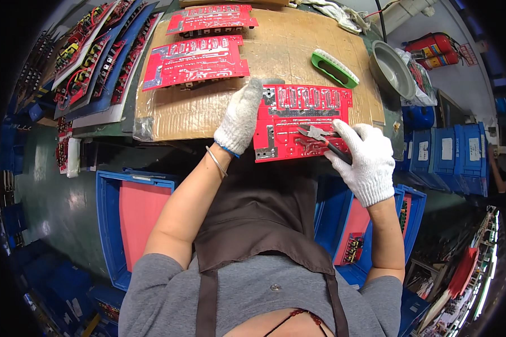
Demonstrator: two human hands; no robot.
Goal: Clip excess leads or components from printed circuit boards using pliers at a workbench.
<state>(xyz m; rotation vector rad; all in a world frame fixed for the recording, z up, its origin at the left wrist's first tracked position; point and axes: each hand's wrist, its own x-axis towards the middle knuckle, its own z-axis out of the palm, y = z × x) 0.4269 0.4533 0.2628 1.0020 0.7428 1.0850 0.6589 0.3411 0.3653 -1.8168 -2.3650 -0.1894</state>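
A red circuit board [275, 132] with silvery solder marks is held over the near edge of the cardboard-covered table. My left hand [240, 117], in a whitish knit glove, grips its left edge. In my right hand [368, 160], gloved too, is a pair of cutting pliers [317, 133] with dark handles. The pliers' jaws are spread and lie over the middle of the board's face; whether they touch it I cannot tell. Two more red boards, a nearer one [199, 59] and a farther one [211, 19], lie solder side up at the table's far left, parts beneath them.
A green brush [334, 68] and a grey bowl [392, 70] are at the table's right. Boards stand in slanted rows [104, 62] at the left. Blue crates flank me, one at the left [109, 224] and one at the right [337, 224]. Stacked blue bins [444, 154] stand farther right.
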